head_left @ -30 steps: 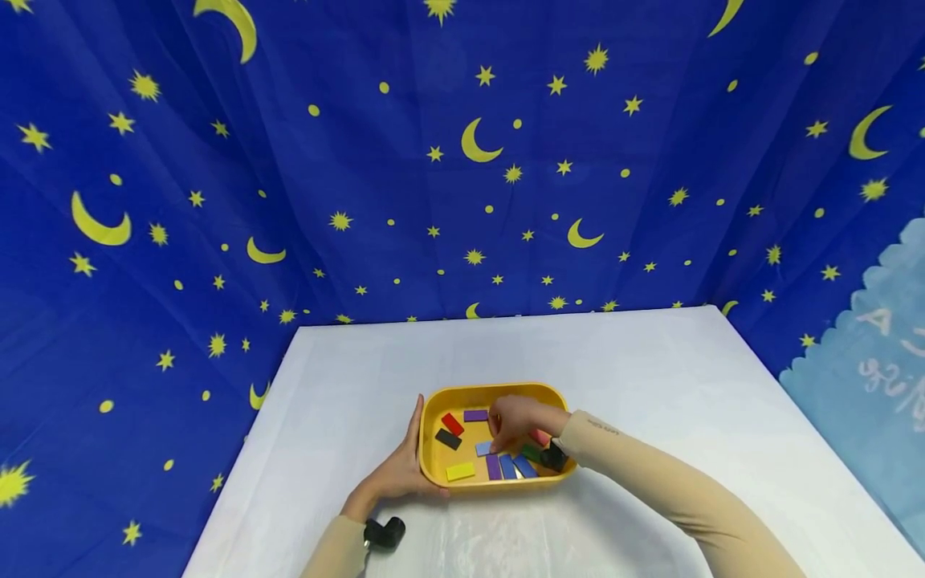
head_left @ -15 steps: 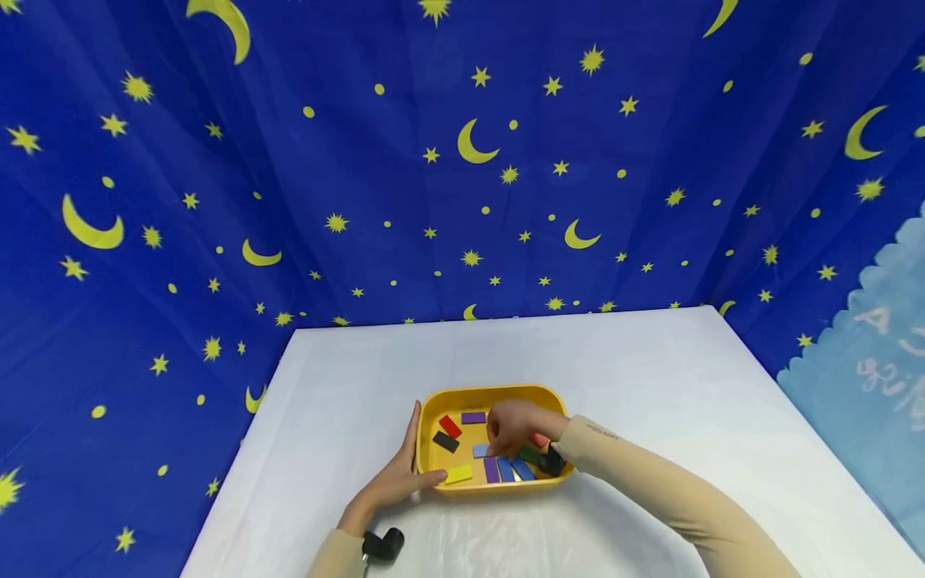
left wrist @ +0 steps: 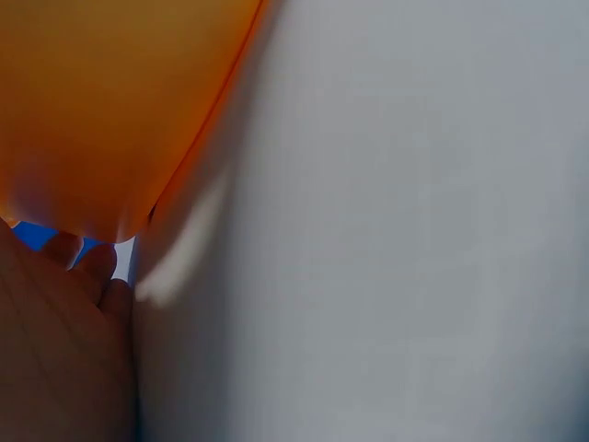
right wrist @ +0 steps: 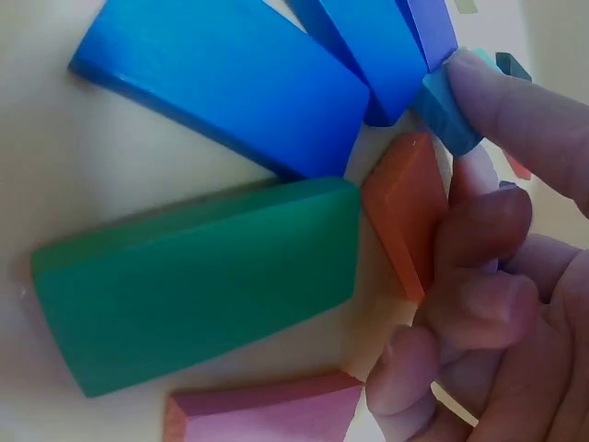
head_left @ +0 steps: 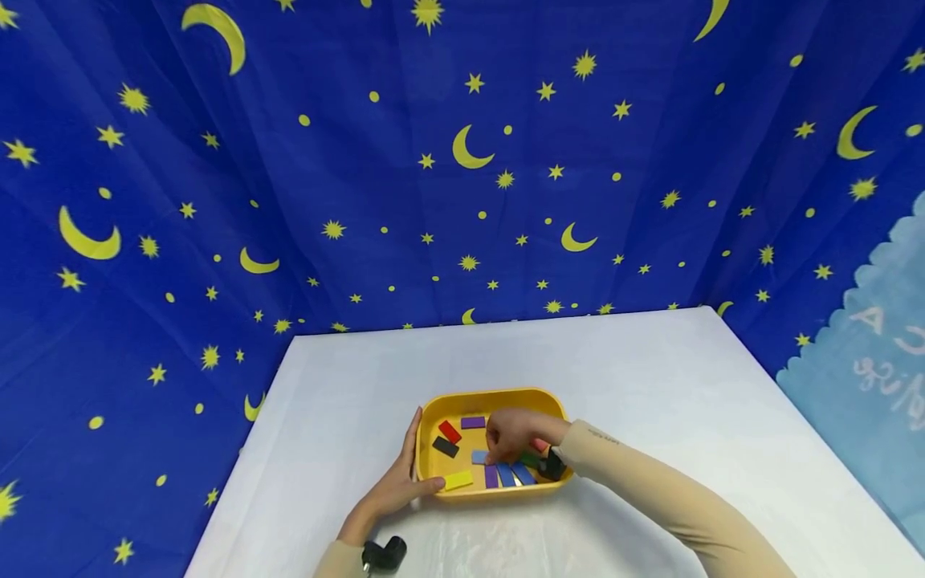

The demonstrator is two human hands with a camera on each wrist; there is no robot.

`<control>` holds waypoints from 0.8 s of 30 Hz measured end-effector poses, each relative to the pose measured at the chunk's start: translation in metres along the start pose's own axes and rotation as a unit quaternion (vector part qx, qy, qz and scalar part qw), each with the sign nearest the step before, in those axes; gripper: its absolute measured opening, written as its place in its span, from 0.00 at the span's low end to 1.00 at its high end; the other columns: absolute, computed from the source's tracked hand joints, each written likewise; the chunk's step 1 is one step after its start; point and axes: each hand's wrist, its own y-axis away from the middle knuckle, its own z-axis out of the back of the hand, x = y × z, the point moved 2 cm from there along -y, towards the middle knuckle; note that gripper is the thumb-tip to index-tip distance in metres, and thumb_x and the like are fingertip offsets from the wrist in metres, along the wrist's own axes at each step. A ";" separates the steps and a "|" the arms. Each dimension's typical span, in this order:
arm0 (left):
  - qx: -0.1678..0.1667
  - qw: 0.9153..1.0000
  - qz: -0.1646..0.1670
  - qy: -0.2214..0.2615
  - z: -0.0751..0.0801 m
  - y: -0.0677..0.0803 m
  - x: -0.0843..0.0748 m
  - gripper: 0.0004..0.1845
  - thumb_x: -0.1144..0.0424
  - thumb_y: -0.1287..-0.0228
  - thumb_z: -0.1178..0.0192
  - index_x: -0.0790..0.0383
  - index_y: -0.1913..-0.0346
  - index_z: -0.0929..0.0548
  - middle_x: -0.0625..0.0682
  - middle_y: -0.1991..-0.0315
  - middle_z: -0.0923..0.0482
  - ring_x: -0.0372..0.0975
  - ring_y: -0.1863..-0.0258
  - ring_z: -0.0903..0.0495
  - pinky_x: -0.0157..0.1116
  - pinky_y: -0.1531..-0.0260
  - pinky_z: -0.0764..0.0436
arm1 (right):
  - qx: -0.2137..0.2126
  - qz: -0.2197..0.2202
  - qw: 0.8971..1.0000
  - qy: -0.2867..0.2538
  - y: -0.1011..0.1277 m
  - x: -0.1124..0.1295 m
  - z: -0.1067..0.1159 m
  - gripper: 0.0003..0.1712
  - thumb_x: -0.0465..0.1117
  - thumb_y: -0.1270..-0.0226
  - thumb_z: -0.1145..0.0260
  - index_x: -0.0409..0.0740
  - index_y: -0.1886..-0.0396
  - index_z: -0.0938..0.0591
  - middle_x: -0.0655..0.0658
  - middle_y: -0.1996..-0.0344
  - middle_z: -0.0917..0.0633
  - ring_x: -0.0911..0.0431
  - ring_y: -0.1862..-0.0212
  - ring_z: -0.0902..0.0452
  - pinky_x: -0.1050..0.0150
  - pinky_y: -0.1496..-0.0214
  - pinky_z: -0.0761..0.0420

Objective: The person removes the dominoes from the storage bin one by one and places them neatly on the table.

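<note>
A yellow tray (head_left: 491,394) sits on the white table and holds several flat coloured blocks. My left hand (head_left: 400,486) holds the tray's left front corner, thumb on the rim beside a yellow block (head_left: 458,480); the left wrist view shows the tray wall (left wrist: 110,92) against my fingers (left wrist: 92,272). My right hand (head_left: 509,437) reaches into the tray and pinches a light blue block (head_left: 480,457) at its end. In the right wrist view that light blue block (right wrist: 446,115) is under a fingertip (right wrist: 502,97), beside an orange block (right wrist: 405,212), a green block (right wrist: 202,276) and a blue block (right wrist: 230,83).
Red (head_left: 450,432), black (head_left: 445,447) and purple (head_left: 473,422) blocks lie in the tray's left half. A pink block (right wrist: 267,410) lies by my curled fingers. The white table (head_left: 650,377) is backed by a blue star-and-moon curtain (head_left: 289,201).
My left thumb has come up onto the tray's front rim next to the yellow block. My right hand stays over the same blocks, barely shifted.
</note>
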 end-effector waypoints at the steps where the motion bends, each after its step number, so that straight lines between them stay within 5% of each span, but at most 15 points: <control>1: -0.001 1.000 0.001 0.001 0.000 0.000 0.000 0.60 0.53 0.47 0.31 0.34 0.26 0.69 0.51 0.25 0.71 0.51 0.28 0.61 0.61 0.37 0.55 | 0.001 0.005 1.000 0.003 0.000 0.000 0.000 0.18 0.47 0.42 0.29 0.46 0.86 0.23 0.52 0.88 0.26 0.59 0.83 0.28 0.67 0.75 0.25; 11: 0.006 1.000 -0.005 -0.005 -0.002 -0.002 -0.001 0.60 0.53 0.46 0.31 0.34 0.26 0.69 0.51 0.25 0.71 0.52 0.28 0.60 0.61 0.37 0.54 | 0.002 0.021 0.999 -0.038 0.003 -0.006 0.004 0.17 0.48 0.40 0.31 0.46 0.83 0.24 0.53 0.87 0.27 0.59 0.82 0.30 0.68 0.76 0.29; 24: -0.004 1.000 -0.006 -0.004 0.000 -0.001 -0.001 0.60 0.54 0.47 0.31 0.34 0.26 0.68 0.50 0.24 0.70 0.51 0.28 0.60 0.60 0.37 0.55 | -0.102 0.082 0.987 -0.096 0.018 -0.014 0.038 0.10 0.48 0.40 0.31 0.49 0.75 0.17 0.52 0.83 0.23 0.61 0.81 0.33 0.69 0.78 0.33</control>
